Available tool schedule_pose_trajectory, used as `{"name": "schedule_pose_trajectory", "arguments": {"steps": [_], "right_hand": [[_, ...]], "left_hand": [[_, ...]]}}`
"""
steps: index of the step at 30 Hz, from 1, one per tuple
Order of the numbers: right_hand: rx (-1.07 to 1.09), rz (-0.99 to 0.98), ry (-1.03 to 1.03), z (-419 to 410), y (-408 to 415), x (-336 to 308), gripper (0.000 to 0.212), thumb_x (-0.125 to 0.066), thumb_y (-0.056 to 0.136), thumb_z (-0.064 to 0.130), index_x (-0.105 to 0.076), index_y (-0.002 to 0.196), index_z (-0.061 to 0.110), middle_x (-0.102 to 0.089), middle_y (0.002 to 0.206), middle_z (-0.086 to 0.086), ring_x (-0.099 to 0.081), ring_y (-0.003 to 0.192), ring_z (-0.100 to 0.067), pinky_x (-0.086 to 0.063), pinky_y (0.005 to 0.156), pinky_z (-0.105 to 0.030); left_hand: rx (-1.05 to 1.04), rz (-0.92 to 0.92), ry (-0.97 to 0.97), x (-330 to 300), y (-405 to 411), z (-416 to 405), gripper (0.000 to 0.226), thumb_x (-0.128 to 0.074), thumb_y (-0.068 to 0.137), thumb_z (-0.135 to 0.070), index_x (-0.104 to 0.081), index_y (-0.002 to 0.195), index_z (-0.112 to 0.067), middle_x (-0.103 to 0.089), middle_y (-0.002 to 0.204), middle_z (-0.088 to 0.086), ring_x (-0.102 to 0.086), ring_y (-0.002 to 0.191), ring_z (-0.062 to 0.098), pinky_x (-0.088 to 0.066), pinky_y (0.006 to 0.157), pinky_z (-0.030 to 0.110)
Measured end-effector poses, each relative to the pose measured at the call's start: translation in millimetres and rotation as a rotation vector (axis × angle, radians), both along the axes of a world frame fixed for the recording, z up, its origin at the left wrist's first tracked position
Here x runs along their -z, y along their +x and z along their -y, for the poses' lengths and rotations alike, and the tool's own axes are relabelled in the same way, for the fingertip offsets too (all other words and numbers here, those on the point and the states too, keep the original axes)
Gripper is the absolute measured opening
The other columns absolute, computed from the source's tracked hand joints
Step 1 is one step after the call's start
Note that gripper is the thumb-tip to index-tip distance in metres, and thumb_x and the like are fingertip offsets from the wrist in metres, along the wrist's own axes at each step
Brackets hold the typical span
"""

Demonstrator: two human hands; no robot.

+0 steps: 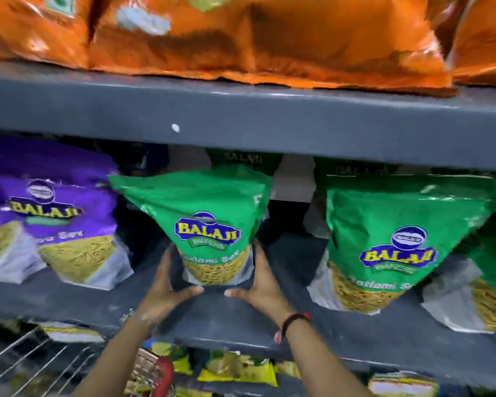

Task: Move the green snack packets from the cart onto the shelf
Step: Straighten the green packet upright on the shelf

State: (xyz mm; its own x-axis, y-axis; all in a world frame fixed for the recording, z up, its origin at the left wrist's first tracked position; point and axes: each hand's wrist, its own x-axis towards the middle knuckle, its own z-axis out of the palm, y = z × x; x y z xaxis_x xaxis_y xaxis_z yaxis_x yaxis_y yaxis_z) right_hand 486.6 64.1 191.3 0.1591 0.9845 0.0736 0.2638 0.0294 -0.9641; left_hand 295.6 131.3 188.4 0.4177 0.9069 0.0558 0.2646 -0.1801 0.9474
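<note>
Head view: both hands [166, 285] [262, 287] clasp green packet [204, 222] on shelf [241, 319].

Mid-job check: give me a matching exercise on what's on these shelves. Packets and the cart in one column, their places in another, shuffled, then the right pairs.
Things:
1. orange packets
2. purple packets
3. held green packet
4. wire cart

Places:
A. bottom left, below the middle shelf's edge
B. middle shelf, left side
C. top shelf
D. between the left hand and right hand, at the middle shelf

Pairs: 1-C, 2-B, 3-D, 4-A
</note>
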Motion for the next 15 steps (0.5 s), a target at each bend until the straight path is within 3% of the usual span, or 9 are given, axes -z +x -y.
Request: {"name": "schedule_pose_trajectory", "arguments": {"steps": [3, 7, 11, 15], "right_hand": [[0.058, -0.021, -0.014, -6.1, -5.5, 1.9, 0.091, -0.078, 0.064, 0.003, -0.023, 0.136, 0.012, -0.037, 0.143, -0.003, -0.036, 0.131, -0.017, -0.037, 0.101, -0.015], [0.149, 0.004, 0.004, 9.9, -3.0, -0.8, 0.079, -0.077, 0.062, 0.003, -0.036, 0.128, 0.02, -0.054, 0.125, 0.006, -0.049, 0.116, -0.007, -0.039, 0.081, 0.001], [0.188, 0.06, 0.004, 25.9, -0.6, -3.9, 0.077, -0.078, 0.062, 0.009, -0.036, 0.118, 0.039, -0.055, 0.119, 0.014, -0.048, 0.112, 0.0, -0.035, 0.08, 0.006], [0.18, 0.046, -0.015, 28.0, -0.3, -4.6, 0.079, -0.077, 0.064, 0.008, -0.034, 0.125, 0.033, -0.053, 0.124, 0.012, -0.046, 0.117, -0.003, -0.035, 0.083, 0.005]], "left_hand": [[-0.005, 0.076, -0.015, -3.5, 12.2, -1.7, 0.082, -0.072, 0.057, -0.017, -0.032, 0.129, -0.016, -0.047, 0.126, -0.005, -0.041, 0.122, 0.014, -0.038, 0.094, 0.018], [-0.042, 0.057, 0.038, 1.3, 16.2, 5.3, 0.078, -0.078, 0.062, -0.006, -0.035, 0.127, -0.012, -0.048, 0.123, 0.001, -0.043, 0.118, 0.016, -0.032, 0.094, 0.027], [-0.011, 0.037, 0.033, 1.3, 19.1, 18.9, 0.086, -0.075, 0.057, -0.024, -0.033, 0.131, -0.014, -0.047, 0.13, -0.002, -0.04, 0.122, 0.012, -0.032, 0.097, 0.03], [-0.011, 0.048, 0.013, -2.2, 20.4, 24.7, 0.084, -0.074, 0.067, -0.008, -0.026, 0.135, -0.02, -0.038, 0.134, -0.012, -0.035, 0.124, 0.006, -0.03, 0.096, 0.024]]}}
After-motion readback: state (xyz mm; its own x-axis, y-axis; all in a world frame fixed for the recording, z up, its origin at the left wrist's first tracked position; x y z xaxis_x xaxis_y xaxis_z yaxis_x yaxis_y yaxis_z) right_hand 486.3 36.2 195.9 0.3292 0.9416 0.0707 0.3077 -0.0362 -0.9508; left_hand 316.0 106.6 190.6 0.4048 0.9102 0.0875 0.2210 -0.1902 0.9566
